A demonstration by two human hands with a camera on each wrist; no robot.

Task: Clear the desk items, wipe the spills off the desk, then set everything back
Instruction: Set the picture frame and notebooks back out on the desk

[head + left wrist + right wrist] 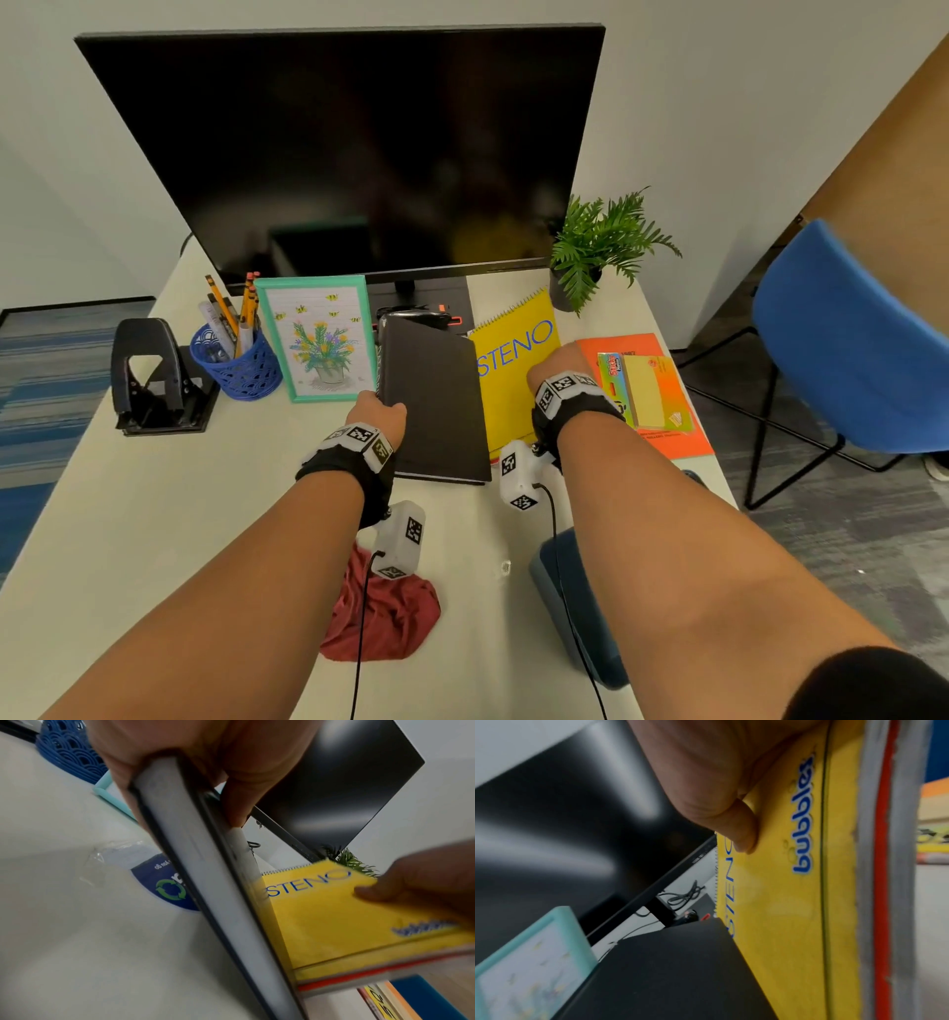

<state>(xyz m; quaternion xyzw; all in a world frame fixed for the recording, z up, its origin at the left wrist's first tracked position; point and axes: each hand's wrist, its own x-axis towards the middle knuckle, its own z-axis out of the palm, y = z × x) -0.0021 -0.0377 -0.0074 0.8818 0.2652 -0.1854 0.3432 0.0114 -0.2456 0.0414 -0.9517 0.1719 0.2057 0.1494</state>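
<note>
My left hand (pixel 382 411) grips the left edge of a black notebook (pixel 436 401), thumb on the cover and fingers under it, so that edge is tilted up off the white desk (pixel 154 514). The left wrist view shows its page edges (pixel 205 882) close up. My right hand (pixel 557 367) pinches the right edge of the yellow STENO pad (pixel 513 370); its thumb (pixel 741 825) presses on the cover (pixel 782 902). The pad (pixel 321 912) is raised off the desk. A crumpled red cloth (pixel 385 616) lies near the front edge, below my left wrist.
A black monitor (pixel 349 149) stands behind. On the left are a teal picture frame (pixel 318 336), a blue pencil cup (pixel 239 367) and a black hole punch (pixel 154 375). A potted plant (pixel 601 246) and an orange folder (pixel 683 442) with sticky notes (pixel 647 390) are right. A blue chair (pixel 847 334) stands beside the desk.
</note>
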